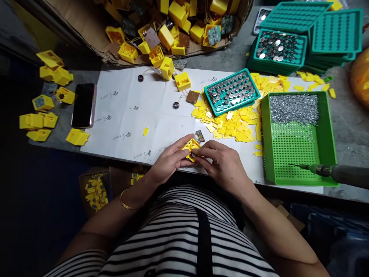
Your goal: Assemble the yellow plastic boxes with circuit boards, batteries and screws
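Note:
My left hand (170, 159) is closed round a small yellow plastic casing (190, 145), its open side facing up, just over the table's front edge. The fingers of my right hand (223, 161) pinch a small dark round part (192, 154) at the casing's near side. It looks like the wired discs on the paper, but my fingertips partly cover it. A small circuit board (199, 135) lies just beyond the casing, close to my right fingers. Many flat yellow plastic pieces (236, 129) are heaped farther off to the right.
A teal tray (217, 112) of button cells lies on the yellow pieces. Rightward stand a green basket (331, 154) of metal pins or screws and an electric screwdriver (346, 175). Behind is a cardboard box (89, 42) of yellow casings. A phone (83, 105) lies left.

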